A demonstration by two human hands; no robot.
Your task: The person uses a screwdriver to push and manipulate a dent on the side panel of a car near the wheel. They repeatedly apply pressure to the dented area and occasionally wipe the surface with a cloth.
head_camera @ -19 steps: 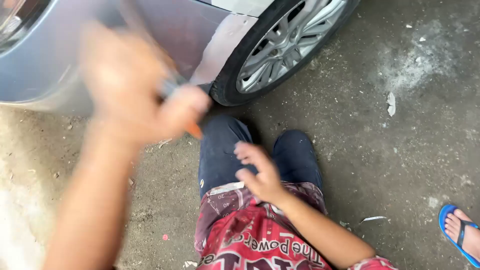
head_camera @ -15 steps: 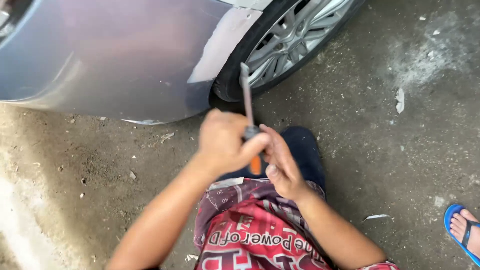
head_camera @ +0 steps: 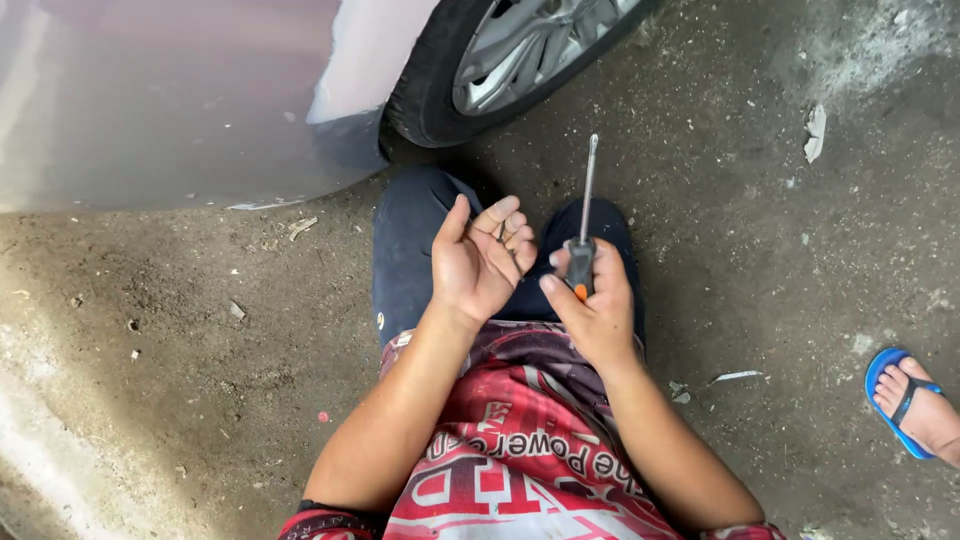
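The car wheel (head_camera: 520, 50) sits above the knees. Below it, the screwdriver (head_camera: 584, 230) has passed from left hand to right hand (head_camera: 595, 310), whose grip is wrapped round its handle; the left hand (head_camera: 480, 265) now hangs spread, empty.

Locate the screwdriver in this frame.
In the head view, the screwdriver stands upright in the right hand, right of the left hand, below the car wheel.

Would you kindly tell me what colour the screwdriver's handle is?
Black with an orange patch, seen in the head view: the screwdriver stands in the right hand.
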